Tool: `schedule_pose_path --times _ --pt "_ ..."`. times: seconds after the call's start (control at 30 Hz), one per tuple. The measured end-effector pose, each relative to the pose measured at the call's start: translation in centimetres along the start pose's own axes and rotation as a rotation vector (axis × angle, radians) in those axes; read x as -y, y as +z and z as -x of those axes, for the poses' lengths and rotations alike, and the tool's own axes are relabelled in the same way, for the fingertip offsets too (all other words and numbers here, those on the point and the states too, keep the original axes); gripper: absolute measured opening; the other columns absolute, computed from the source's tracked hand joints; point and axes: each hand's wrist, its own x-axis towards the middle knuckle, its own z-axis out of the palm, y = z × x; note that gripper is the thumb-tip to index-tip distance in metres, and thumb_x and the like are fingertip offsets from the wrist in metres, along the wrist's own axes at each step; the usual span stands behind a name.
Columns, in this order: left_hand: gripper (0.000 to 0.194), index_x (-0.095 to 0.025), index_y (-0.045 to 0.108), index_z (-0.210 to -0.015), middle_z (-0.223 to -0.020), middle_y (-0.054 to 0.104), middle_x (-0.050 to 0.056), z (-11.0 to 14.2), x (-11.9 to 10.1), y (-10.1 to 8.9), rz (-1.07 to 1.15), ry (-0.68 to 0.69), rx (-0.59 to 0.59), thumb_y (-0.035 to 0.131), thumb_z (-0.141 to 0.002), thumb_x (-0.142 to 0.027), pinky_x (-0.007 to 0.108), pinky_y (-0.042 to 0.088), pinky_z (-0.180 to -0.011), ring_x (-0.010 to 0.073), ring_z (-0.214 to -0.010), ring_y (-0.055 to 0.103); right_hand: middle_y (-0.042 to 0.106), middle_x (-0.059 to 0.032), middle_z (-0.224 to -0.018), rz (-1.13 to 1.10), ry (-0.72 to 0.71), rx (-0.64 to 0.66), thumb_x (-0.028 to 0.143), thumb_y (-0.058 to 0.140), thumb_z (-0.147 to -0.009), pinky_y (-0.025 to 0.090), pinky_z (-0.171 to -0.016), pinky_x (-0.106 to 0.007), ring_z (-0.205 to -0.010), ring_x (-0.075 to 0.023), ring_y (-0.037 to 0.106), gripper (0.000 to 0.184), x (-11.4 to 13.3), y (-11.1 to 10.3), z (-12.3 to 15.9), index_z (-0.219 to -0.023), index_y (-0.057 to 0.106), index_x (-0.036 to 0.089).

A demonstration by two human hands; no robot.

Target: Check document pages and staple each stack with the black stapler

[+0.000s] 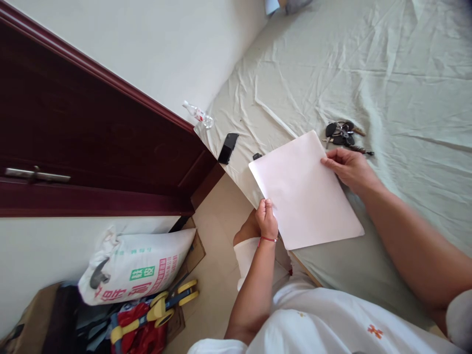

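A large blank white sheet of paper (306, 196) is held up over the edge of the bed, tilted in view. My left hand (267, 219) pinches its left edge, thumb on top, with a red string bracelet at the wrist. On the opposite edge, near the upper right corner, my right hand (346, 167) grips the sheet between thumb and fingers. Just beyond that hand lies a bunch of keys (344, 133) on the sheet-covered bed. A small black object (257, 156) peeks out behind the paper's upper left corner; its kind is hidden.
A black phone (228, 148) and a clear plastic bottle (199, 115) are near the corner of the bed (416, 108). To the left are a dark red door (92, 113), a stuffed white sack (140, 265) and a yellow wheeled toy (158, 309) on the floor.
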Motion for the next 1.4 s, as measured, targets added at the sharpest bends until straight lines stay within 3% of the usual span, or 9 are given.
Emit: schedule_pose_path --times 0.27,0.5,0.73,0.87,1.1,1.4 --pt "0.059 -0.022 0.04 -0.072 -0.066 0.036 -0.003 -0.2 0.2 0.0 -0.046 0.036 -0.029 0.05 -0.098 -0.074 0.029 0.03 -0.064 0.0129 -0.065 0.033 0.057 0.0004 -0.066 0.244 -0.134 -0.105 0.054 0.077 -0.083 0.037 -0.058 -0.03 -0.061 -0.0152 0.048 0.031 0.2 0.0 0.2 -0.08 0.069 0.023" --pt "0.045 -0.02 0.046 -0.072 -0.064 0.035 -0.003 -0.3 -0.3 0.0 -0.114 0.084 -0.025 0.052 -0.099 -0.055 0.028 0.029 -0.063 0.0116 -0.063 0.033 0.06 -0.0001 -0.066 0.354 -0.153 -0.144 0.051 0.074 -0.087 0.04 -0.059 -0.031 -0.06 -0.0167 0.052 0.028 0.2 -0.1 0.2 -0.081 0.072 0.023" --pt "0.052 -0.021 0.032 -0.065 -0.064 0.023 -0.004 -0.1 -0.4 -0.4 -0.07 0.091 0.099 0.057 -0.099 -0.05 0.029 0.023 -0.061 0.0104 -0.063 0.024 0.066 -0.0013 -0.072 0.37 -0.17 -0.212 0.045 0.073 -0.087 0.041 -0.061 -0.032 -0.063 -0.0173 0.053 0.021 0.3 0.0 0.3 -0.083 0.072 0.024" --pt "0.051 -0.021 0.03 -0.064 -0.063 0.023 -0.003 -0.1 -0.6 -0.3 -0.076 0.09 0.115 0.057 -0.098 -0.049 0.029 0.022 -0.06 0.0103 -0.062 0.023 0.069 -0.0023 -0.079 0.378 -0.163 -0.245 0.045 0.073 -0.089 0.042 -0.062 -0.031 -0.065 -0.0169 0.055 0.022 0.1 0.1 0.2 -0.09 0.07 0.023" --pt "0.051 -0.021 0.028 -0.064 -0.063 0.021 -0.003 0.1 -1.5 -0.3 -0.085 0.106 0.139 0.057 -0.096 -0.047 0.029 0.022 -0.059 0.0099 -0.062 0.022 0.067 -0.0034 -0.072 0.522 -0.18 -0.224 0.049 0.068 -0.093 0.044 -0.063 -0.033 -0.065 -0.0201 0.058 0.025 0.3 0.1 0.4 -0.086 0.069 0.024" --pt "0.049 -0.021 0.032 -0.064 -0.061 0.026 -0.004 -0.1 -1.7 -0.2 -0.201 0.164 0.161 0.053 -0.098 -0.049 0.028 0.025 -0.06 0.01 -0.061 0.027 0.076 -0.01 -0.096 0.667 -0.37 -0.251 0.039 0.058 -0.097 0.049 -0.077 -0.037 -0.077 -0.0229 0.064 0.024 0.7 0.3 0.9 -0.093 0.076 0.024"
